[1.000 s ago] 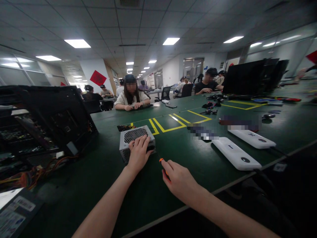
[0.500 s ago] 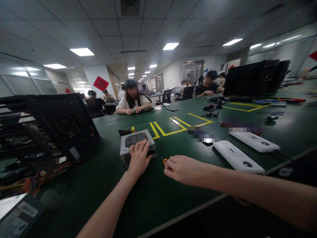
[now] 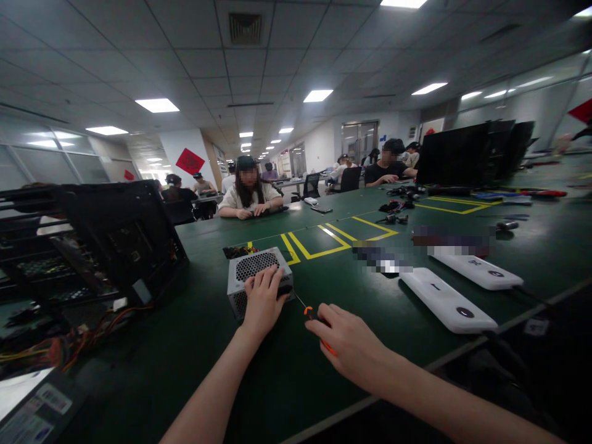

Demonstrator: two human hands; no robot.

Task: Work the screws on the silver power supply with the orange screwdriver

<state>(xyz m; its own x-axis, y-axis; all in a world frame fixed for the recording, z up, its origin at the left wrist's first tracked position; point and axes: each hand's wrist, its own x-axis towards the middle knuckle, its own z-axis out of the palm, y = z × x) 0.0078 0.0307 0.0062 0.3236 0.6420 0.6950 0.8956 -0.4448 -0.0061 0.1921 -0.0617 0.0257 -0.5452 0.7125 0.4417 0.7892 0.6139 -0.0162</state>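
Note:
A grey computer power supply (image 3: 255, 261) with a honeycomb grille on top sits on the green table in front of me. My left hand (image 3: 263, 301) lies over its near right edge, fingers on the top and thumb at the side, gripping it. In my right hand (image 3: 348, 340) is a screwdriver (image 3: 308, 312) with an orange and black handle. Its thin shaft slants up and left to the right side of the power supply. Whether the tip sits in a screw cannot be made out.
An open black computer case (image 3: 134, 246) stands at left, with loose cables (image 3: 60, 345) and a labelled metal box (image 3: 32, 401) nearer me. White devices (image 3: 446, 299) lie at right. Monitors (image 3: 456, 154) stand beyond. A person (image 3: 250, 191) sits across the table (image 3: 259, 394).
My right hand has shifted lower and turned, so more of the screwdriver's orange handle shows. My left hand stays on the power supply. The view has shifted slightly.

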